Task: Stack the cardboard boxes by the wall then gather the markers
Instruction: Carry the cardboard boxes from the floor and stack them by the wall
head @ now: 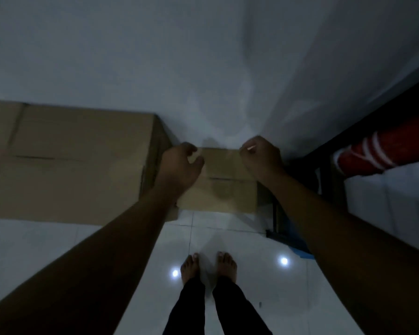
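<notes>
The head view is looking steeply down in dim light, with both arms reaching toward twelve o'clock. The small cardboard box (pixel 224 182) is sitting on the tiled floor (pixel 58 250) against the wall (pixel 203 68), straight ahead of the bare feet (pixel 208 267). The left hand (pixel 182 163) is curling over its upper left corner at about eleven o'clock, and the right hand (pixel 261 158) is curling at its upper right corner at about one o'clock; each appears to be grasping the box's far edge, though blur is hiding the fingertips. Both hands are lying equally near. The box's long axis is running three to nine, parallel to the wall. The large cardboard box (pixel 70 160) is standing just beside it at nine o'clock, apparently touching. A dark frame (pixel 324 146) and bedding are crowding the three o'clock side, so open room is lying upward and back toward six o'clock. No markers are showing.
</notes>
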